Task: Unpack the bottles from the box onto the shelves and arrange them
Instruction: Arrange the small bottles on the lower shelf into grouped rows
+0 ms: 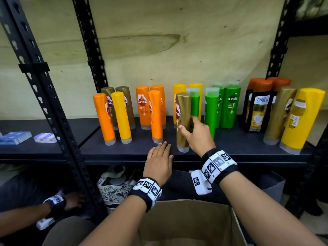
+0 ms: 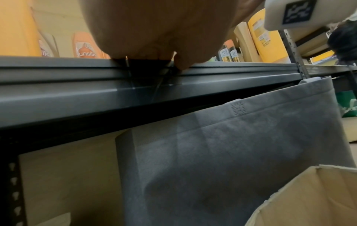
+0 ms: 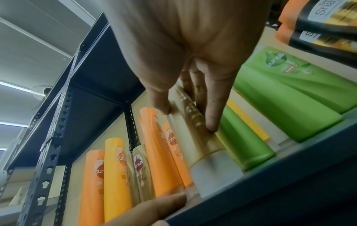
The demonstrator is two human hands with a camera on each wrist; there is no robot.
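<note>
A gold bottle (image 1: 182,121) stands cap down near the front edge of the dark shelf (image 1: 124,151). My right hand (image 1: 192,129) grips its middle, thumb on the left side and fingers on the right; the right wrist view shows the same gold bottle (image 3: 193,134) held in my right hand (image 3: 189,117). My left hand (image 1: 160,153) lies flat with straight fingers on the shelf's front edge, just left of the bottle. Orange (image 1: 103,118), yellow (image 1: 121,116) and green bottles (image 1: 212,110) stand in groups behind. The cardboard box (image 1: 186,222) sits below my arms.
Black-labelled bottles (image 1: 259,110), a gold bottle and a big yellow bottle (image 1: 301,119) crowd the shelf's right end. Black uprights (image 1: 46,96) frame the shelf. Small blue packs (image 1: 16,137) lie on the left shelf. Another person's hand (image 1: 71,201) works at lower left. Bags (image 1: 113,183) sit underneath.
</note>
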